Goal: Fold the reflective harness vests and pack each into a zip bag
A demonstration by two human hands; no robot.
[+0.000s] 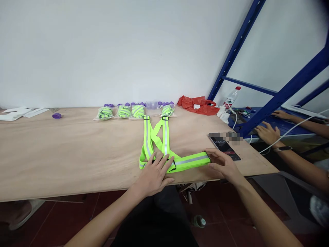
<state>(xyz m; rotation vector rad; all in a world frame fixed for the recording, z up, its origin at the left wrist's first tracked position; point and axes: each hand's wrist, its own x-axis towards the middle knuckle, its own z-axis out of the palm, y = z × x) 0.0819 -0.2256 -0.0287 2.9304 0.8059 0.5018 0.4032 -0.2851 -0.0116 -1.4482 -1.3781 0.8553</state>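
A neon-yellow reflective vest [166,139] made of straps with silver stripes and black buckles lies on the wooden table in front of me. My left hand [156,173] rests flat on its lower part, fingers spread over the straps near a black buckle. To the right, the waist strap stretches out straight. My right hand [223,164] holds the end of that strap at its black buckle, with thumb and fingers around it. The two upper straps point away from me, crossing behind and ending in black buckles.
Clear bags with folded reflective straps [138,111] line the wall, with purple rolls [166,103] behind them. A purple roll [57,116] and white sheets [23,113] lie left. Right are a red plastic bag [197,105], a phone [224,146], a blue rack [272,103] and another person's hands [268,133].
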